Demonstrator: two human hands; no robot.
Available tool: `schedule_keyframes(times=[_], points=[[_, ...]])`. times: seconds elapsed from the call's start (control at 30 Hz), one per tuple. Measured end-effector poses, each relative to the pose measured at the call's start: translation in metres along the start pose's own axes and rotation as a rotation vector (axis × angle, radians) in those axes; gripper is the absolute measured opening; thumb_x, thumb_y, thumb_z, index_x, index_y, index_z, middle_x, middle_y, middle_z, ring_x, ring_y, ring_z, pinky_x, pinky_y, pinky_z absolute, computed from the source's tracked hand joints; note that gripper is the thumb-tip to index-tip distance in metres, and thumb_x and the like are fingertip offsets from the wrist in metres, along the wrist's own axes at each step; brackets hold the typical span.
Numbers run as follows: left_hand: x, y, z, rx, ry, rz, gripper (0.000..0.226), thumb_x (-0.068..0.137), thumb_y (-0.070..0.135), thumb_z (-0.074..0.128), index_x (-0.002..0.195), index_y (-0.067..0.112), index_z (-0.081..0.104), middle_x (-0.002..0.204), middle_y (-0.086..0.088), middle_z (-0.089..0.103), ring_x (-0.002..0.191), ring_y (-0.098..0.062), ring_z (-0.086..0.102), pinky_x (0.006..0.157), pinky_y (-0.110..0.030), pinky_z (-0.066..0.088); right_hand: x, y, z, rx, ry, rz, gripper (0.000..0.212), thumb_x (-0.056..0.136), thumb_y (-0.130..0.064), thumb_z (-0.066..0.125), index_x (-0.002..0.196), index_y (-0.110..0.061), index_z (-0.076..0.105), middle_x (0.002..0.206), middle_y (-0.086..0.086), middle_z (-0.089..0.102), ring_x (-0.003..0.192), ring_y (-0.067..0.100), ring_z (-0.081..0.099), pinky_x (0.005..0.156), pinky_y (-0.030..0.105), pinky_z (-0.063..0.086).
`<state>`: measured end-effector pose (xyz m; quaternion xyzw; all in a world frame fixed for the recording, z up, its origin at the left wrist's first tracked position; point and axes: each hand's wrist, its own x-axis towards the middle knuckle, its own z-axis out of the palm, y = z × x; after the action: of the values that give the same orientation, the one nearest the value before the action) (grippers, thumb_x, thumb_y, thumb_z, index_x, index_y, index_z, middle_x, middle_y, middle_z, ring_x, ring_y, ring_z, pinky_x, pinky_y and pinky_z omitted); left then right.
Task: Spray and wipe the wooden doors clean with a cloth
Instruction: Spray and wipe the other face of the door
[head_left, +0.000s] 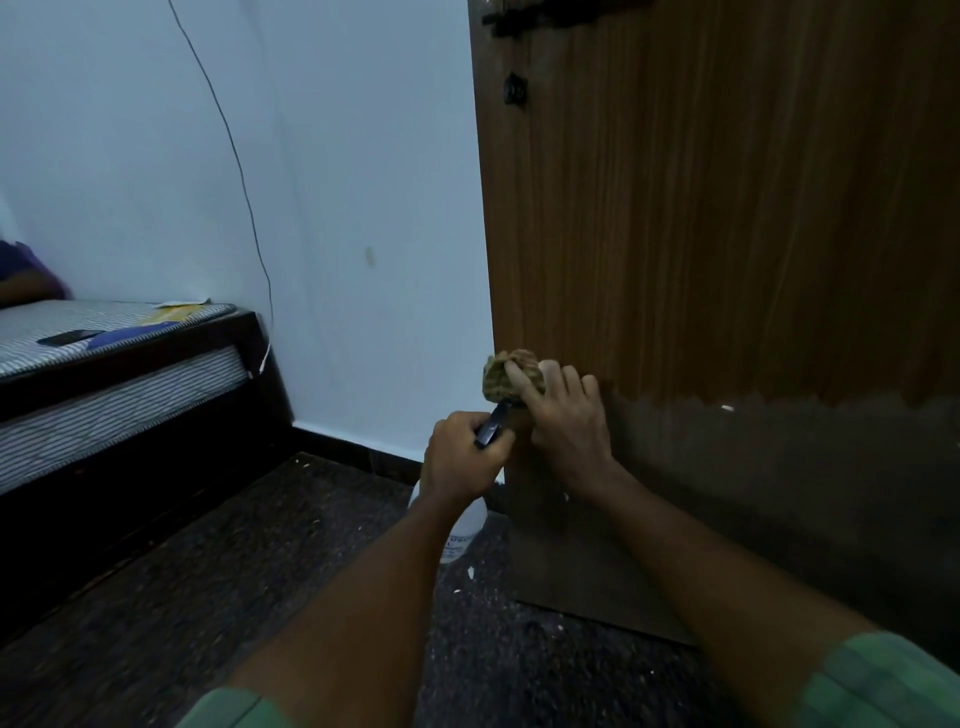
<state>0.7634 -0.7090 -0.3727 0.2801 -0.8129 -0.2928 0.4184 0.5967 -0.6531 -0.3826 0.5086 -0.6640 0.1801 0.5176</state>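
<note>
Pressing a bunched tan cloth (511, 375) against the wooden door (727, 208), the right hand (563, 415) works low down, right by the door's left edge where it meets the white wall (337, 208). Fingers are curled over the cloth, gripping it; the wad sits just above the line where the brown wood turns to a darker, duller band across the door's lower part.

Left hand (465, 452) is clenched round the black trigger head of a spray bottle (462, 525). Bottle's long axis runs up and slightly right: white body hangs below the fist, nozzle points up-right toward the cloth & door, tip nearly touching the cloth. Both hands close together, just apart.

Room to move: door face is open to the right and upward; a black latch (514, 88) sits well above. To the left the wall hems the cloth in. Dark speckled floor (260, 571) lies open below both forearms. A bed (130, 364) stands well apart at left, with a thin cable (244, 182) running down the wall towards it.
</note>
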Motion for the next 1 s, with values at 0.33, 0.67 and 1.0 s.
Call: schedule_keyframes(times=[0.33,0.67,1.0], points=[[0.001,0.022,0.017,-0.071,-0.036,0.001,0.049,0.094,0.016,0.069,0.051,0.025,0.047,0.042,0.014,0.046,0.04,-0.006,0.042,0.046,-0.017,0.027,-0.056,0.028,-0.001,-0.03,-0.26,-0.236,0.072,0.084,-0.027,0.076,0.149,-0.023,0.046,0.136,0.014,0.047,0.103,0.03,0.053,0.084,0.044,0.045],[-0.002,0.05,0.039,-0.139,-0.093,-0.008,0.044,0.094,0.013,0.068,0.055,0.025,0.049,0.045,0.015,0.048,0.043,-0.003,0.043,0.051,-0.023,0.032,-0.109,0.082,-0.017,-0.139,-0.378,-0.496,0.075,0.072,-0.038,0.084,0.142,-0.027,0.057,0.138,0.015,0.051,0.106,0.032,0.054,0.085,0.046,0.047],[-0.001,0.076,0.054,-0.157,-0.14,0.061,0.048,0.093,0.009,0.07,0.053,0.027,0.049,0.045,0.017,0.051,0.042,-0.001,0.045,0.046,-0.013,0.03,-0.087,0.091,-0.034,-0.046,-0.224,-0.302,0.051,0.084,-0.018,0.076,0.133,-0.02,0.062,0.128,0.014,0.053,0.101,0.03,0.055,0.08,0.043,0.05]])
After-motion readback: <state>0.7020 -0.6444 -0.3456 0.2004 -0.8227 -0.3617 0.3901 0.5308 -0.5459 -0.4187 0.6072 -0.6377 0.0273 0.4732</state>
